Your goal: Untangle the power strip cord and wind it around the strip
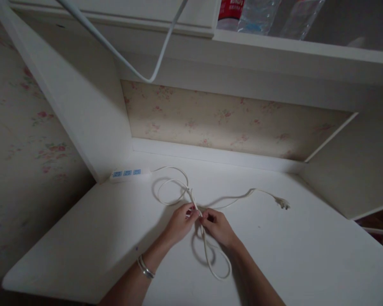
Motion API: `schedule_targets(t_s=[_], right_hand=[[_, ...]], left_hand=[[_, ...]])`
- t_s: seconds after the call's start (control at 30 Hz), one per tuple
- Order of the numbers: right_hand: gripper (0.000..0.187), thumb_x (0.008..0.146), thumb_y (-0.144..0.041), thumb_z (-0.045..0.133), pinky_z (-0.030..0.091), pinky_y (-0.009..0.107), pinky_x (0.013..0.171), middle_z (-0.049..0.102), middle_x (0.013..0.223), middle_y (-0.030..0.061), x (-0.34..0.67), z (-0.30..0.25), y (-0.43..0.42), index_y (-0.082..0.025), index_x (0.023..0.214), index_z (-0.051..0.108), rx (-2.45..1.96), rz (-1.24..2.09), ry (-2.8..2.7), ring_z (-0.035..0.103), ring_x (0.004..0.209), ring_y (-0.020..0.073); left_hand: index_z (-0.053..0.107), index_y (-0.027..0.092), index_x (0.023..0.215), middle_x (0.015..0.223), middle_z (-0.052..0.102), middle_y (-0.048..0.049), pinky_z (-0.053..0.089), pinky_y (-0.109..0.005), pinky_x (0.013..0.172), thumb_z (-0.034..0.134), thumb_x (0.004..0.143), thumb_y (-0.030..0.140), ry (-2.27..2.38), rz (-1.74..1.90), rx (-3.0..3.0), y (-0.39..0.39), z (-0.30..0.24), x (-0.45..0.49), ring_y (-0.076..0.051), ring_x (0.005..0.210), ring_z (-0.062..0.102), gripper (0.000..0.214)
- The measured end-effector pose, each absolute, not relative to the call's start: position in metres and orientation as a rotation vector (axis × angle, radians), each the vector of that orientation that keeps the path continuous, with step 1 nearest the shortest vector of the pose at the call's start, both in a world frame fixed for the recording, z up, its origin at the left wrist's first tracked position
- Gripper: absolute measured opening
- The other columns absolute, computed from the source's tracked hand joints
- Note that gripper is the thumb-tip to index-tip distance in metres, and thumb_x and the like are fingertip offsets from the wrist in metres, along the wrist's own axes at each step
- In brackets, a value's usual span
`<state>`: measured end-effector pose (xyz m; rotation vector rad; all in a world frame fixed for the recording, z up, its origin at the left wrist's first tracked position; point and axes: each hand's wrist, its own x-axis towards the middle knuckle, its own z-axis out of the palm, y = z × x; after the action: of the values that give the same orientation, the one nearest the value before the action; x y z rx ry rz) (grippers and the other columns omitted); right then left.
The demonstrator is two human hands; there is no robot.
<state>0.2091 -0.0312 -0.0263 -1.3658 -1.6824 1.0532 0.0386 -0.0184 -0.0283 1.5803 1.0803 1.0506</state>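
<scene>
Nearest, from the bottom edge: two bare forearms (pixel 130 280), with a silver bracelet (pixel 146 267) at the left wrist. Below the hands, a long narrow loop of slim off-white cord (pixel 192 196), sagging toward the person above a soft shadow. At the middle of a white desktop (pixel 290 263), close together: the left hand (pixel 181 221), with thumb and fingertips nearly closed in a pinch on the bunched cord, and the right hand (pixel 219 226), likewise curled, pinching the same cord just beside. Partly hidden behind the fingers, the gathered strands; hard to tell there whether wrapped or merely laid together.

Just beyond, a rounder loop of cord, lying to the left. Off to the right, a loose wavy tail ending in a pale plug (pixel 282 203) with metal prongs. Farther left, joined to the cord's other end, a white power strip (pixel 129 174) with three blue socket faces, near a white side panel (pixel 89 85).

At the back, floral wallpaper (pixel 210 117) above a low white ledge (pixel 210 150). Overhead, a white shelf (pixel 306 50) bearing a red-labelled item (pixel 230 12) and clear plastic containers (pixel 258 15). Across the upper left, partly blocking the view of a cabinet front (pixel 198 15), a pale V-shaped bar (pixel 108 46).
</scene>
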Motion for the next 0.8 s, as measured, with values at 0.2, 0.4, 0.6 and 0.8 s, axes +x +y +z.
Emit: schedule_targets(t_s=[0.2,0.4,0.6,0.8], right_hand=[[0.033,0.083,-0.046,0.055,0.033,0.023,0.055,0.054,0.061,-0.0019,0.206,-0.026,-0.036,-0.019,0.067,0.06,-1.368,0.929,-1.881,0.045,0.058,0.0118],[0.043,0.086,-0.054,0.049,0.036,0.023,0.051,0.06,0.065,-0.002,0.208,-0.026,-0.029,-0.021,0.109,0.06,-1.418,0.966,-1.495,0.047,0.052,0.0118],[0.047,0.085,-0.054,0.048,0.043,0.026,0.057,0.069,0.081,0.0039,0.211,-0.029,-0.024,-0.018,0.11,0.064,-1.5,0.964,-1.432,0.055,0.057,0.0144],[0.045,0.083,-0.053,0.051,0.046,0.028,0.066,0.07,0.09,0.0047,0.214,-0.031,-0.02,-0.019,0.109,0.065,-1.49,0.978,-1.329,0.059,0.065,0.0152]], left_hand=[[0.062,0.017,0.09,0.085,0.067,-0.0057,0.048,-0.027,0.069,0.055,0.082,0.026,1.094,1.072,1.605,-0.016,-0.034,0.037,-0.017,0.077,0.063,0.014],[0.055,0.019,0.095,0.081,0.066,-0.005,0.045,-0.026,0.067,0.048,0.089,0.037,1.123,1.068,1.619,-0.02,-0.029,0.037,-0.017,0.074,0.061,0.02],[0.05,0.019,0.098,0.085,0.066,-0.0064,0.046,-0.027,0.07,0.044,0.092,0.039,1.107,1.088,1.577,-0.02,-0.03,0.041,-0.016,0.076,0.061,0.021],[0.051,0.02,0.101,0.106,0.066,-0.0093,0.046,-0.027,0.078,0.051,0.087,0.034,0.931,1.08,1.432,-0.019,-0.033,0.044,-0.016,0.088,0.061,0.019]])
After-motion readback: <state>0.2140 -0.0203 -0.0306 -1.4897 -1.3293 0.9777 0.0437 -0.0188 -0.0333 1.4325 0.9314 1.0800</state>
